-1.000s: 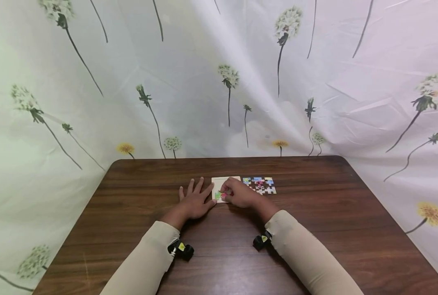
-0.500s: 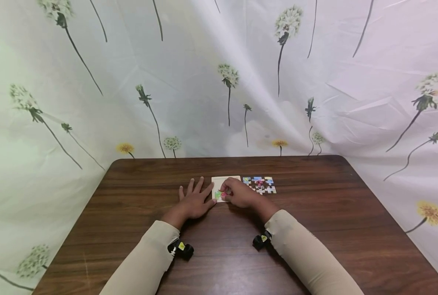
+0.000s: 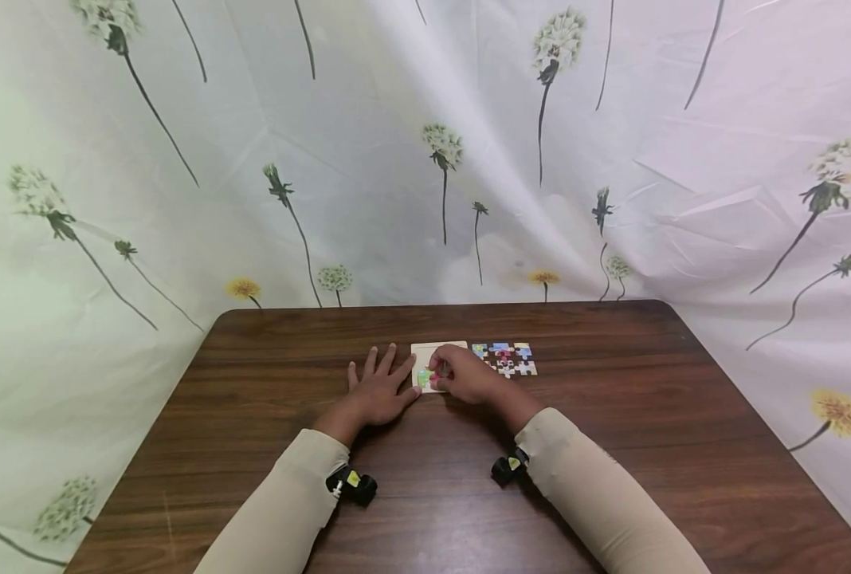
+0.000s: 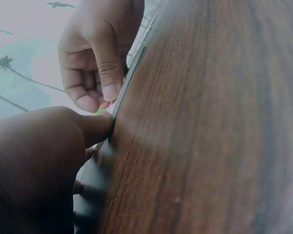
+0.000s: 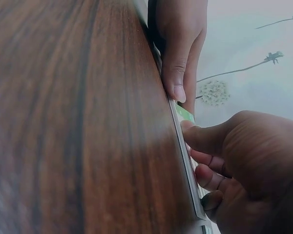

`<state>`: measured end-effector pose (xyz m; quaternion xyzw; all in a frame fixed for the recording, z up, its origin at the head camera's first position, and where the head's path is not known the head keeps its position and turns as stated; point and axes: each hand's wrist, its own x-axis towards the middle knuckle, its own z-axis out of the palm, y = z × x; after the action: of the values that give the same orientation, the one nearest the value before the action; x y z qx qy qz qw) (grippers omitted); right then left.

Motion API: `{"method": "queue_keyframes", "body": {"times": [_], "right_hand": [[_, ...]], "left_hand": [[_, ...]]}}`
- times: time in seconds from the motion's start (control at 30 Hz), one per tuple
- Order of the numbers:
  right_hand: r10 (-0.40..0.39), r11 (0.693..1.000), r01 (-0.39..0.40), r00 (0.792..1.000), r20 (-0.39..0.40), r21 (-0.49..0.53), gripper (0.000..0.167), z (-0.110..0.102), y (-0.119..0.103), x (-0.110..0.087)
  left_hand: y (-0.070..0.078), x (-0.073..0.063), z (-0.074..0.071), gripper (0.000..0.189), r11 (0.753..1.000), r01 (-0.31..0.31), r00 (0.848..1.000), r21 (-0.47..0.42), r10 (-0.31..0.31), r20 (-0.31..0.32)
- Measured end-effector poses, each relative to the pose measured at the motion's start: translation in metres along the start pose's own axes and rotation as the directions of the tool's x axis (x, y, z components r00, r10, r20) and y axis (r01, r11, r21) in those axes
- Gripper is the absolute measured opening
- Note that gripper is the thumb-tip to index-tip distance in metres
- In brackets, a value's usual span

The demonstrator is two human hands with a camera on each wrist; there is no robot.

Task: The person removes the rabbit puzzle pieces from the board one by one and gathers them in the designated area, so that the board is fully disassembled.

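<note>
A pale puzzle board (image 3: 420,349) lies flat near the far side of the table. At its near left corner sits a green puzzle piece (image 3: 423,380), with a pink puzzle piece (image 3: 435,378) beside it. My left hand (image 3: 378,397) rests with fingers spread, its thumb and index fingertip against the board's left edge. With thumb and curled fingers, my right hand (image 3: 468,376) pinches the pink piece down at the board and covers part of it. In the right wrist view, the green piece (image 5: 184,112) shows between the two thumbs.
Several loose puzzle pieces (image 3: 503,351) lie in two rows just right of the board, partly behind my right hand. The brown wooden table (image 3: 289,351) reaches back to a hanging flower-printed cloth (image 3: 382,159). A small black camera sits on each wrist.
My right fingers shift very slightly over the pink piece, staying at the same spot on the board. The left hand and the loose pieces stay where they were.
</note>
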<state>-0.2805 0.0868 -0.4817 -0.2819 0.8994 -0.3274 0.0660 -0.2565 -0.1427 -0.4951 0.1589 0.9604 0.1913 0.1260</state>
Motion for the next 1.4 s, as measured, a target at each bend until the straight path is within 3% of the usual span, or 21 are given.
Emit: {"method": "queue_keyframes", "body": {"times": [0.4,0.57,0.87,1.2,1.4], "right_hand": [[-0.012,1.0,0.013,0.998,-0.066,0.007,0.015,0.001,0.002,-0.001],[-0.016,1.0,0.016,0.998,-0.063,0.013,0.015,0.0,0.002,-0.001],[-0.029,0.999,0.031,0.998,-0.057,0.035,0.014,-0.002,0.001,-0.002],[-0.078,0.997,0.077,0.996,-0.044,-0.009,0.018,-0.002,-0.001,-0.002],[-0.101,0.994,0.099,0.993,-0.053,-0.039,0.015,0.0,0.001,-0.003]], "left_hand": [[-0.003,0.003,0.003,0.072,1.0,-0.003,1.0,0.003,0.003,0.002],[0.001,0.0,-0.001,0.072,1.0,-0.002,1.0,0.007,0.002,0.009],[-0.004,0.006,0.002,0.072,1.0,-0.003,1.0,0.024,0.003,0.01],[0.003,-0.004,-0.004,0.071,1.0,-0.02,1.0,-0.011,0.019,-0.012],[-0.001,0.001,0.0,0.072,1.0,-0.006,1.0,0.01,0.006,0.01]]}}
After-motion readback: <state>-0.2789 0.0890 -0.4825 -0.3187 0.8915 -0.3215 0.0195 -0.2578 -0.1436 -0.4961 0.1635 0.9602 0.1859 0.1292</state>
